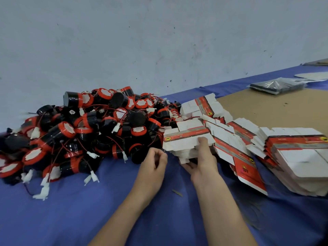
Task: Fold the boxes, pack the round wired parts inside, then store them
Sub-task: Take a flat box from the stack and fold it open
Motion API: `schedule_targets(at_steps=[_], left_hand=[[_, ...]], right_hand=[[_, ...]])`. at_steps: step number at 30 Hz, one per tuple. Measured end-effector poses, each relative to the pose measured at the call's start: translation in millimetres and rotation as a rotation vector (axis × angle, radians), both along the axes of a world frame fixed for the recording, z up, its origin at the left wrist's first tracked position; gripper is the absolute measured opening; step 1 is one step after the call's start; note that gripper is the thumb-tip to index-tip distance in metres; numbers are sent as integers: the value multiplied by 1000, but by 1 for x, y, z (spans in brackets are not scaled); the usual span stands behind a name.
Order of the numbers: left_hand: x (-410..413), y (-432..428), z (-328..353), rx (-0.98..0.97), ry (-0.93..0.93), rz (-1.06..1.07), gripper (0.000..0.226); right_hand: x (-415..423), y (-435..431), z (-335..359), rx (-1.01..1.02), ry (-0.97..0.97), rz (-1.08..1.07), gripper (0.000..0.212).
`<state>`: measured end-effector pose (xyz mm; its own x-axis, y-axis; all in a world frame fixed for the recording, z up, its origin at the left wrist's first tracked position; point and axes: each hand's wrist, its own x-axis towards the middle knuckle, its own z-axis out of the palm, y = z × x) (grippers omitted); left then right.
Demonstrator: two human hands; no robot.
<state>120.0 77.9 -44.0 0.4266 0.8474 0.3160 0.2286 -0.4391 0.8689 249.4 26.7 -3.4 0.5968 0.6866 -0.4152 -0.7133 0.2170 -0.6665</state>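
A blue cloth (110,206) covers the table, wrinkled in the near foreground, and a pale grey-blue wall (142,41), scuffed and dotted with dark specks, rises straight behind it. On the left sits a big heap of round wired parts (76,132), black cylinders with red bands and white faces, thin red and black wires and white connectors spilling toward the near edge. Right of the heap, stacks of flat boxes (239,144), white card with red and grey print, fan out across the cloth toward the far right. The right hand (204,158) is on the nearest stack, thumb pressed on the top sheet and fingers curled under, grasping a bundle of these flat boxes just beside the heap. The left hand (156,164) hovers close to the bundle's left corner, fingers loosely curled with thumb and fingertips pinched together; whether it actually holds anything, I cannot tell. Further right a sheet of brown cardboard (269,107) lies flat on the cloth, and at the far right edge a plastic-wrapped dark packet (276,86) rests on it, with a pale sheet (312,75) beyond. A small sliver of debris (177,192) lies on the cloth between the forearms.
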Motion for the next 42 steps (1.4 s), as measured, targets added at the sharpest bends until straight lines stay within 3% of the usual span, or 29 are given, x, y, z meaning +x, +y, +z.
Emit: schedule_targets(at_steps=[4, 8, 10, 14, 17, 19, 22, 24, 27, 30, 39, 42], left_hand=[[1, 17, 7, 189, 108, 82, 18], [8, 14, 7, 66, 147, 28, 15], [9, 2, 15, -87, -11, -50, 17], [22, -11, 44, -632, -628, -106, 24], [37, -29, 46, -897, -747, -221, 28], [37, -32, 36, -771, -624, -169, 25], [19, -8, 20, -345, -258, 69, 17], [5, 13, 13, -170, -111, 154, 15], [3, 34, 9, -129, -172, 244, 14], [18, 47, 14, -77, -212, 285, 14], [57, 92, 36, 666, 813, 363, 18], [56, 97, 41, 629, 816, 277, 26]], right_hand=[[3, -1, 2, 10, -27, 35, 27], [5, 1, 4, 84, -3, 44, 29], [4, 1, 2, 97, -22, 53, 35], [3, 3, -2, 96, -46, 59, 41], [2, -2, -2, 120, -43, 96, 39], [2, -2, 0, 110, -51, 98, 40], [5, -1, 1, 91, -55, 74, 38], [6, -1, 0, 43, -63, 80, 38], [5, 1, 0, 58, -31, 16, 39], [5, 3, 2, 108, 48, -43, 27], [10, -1, -5, 22, 12, -73, 15], [14, -2, -9, -29, -38, -25, 26]])
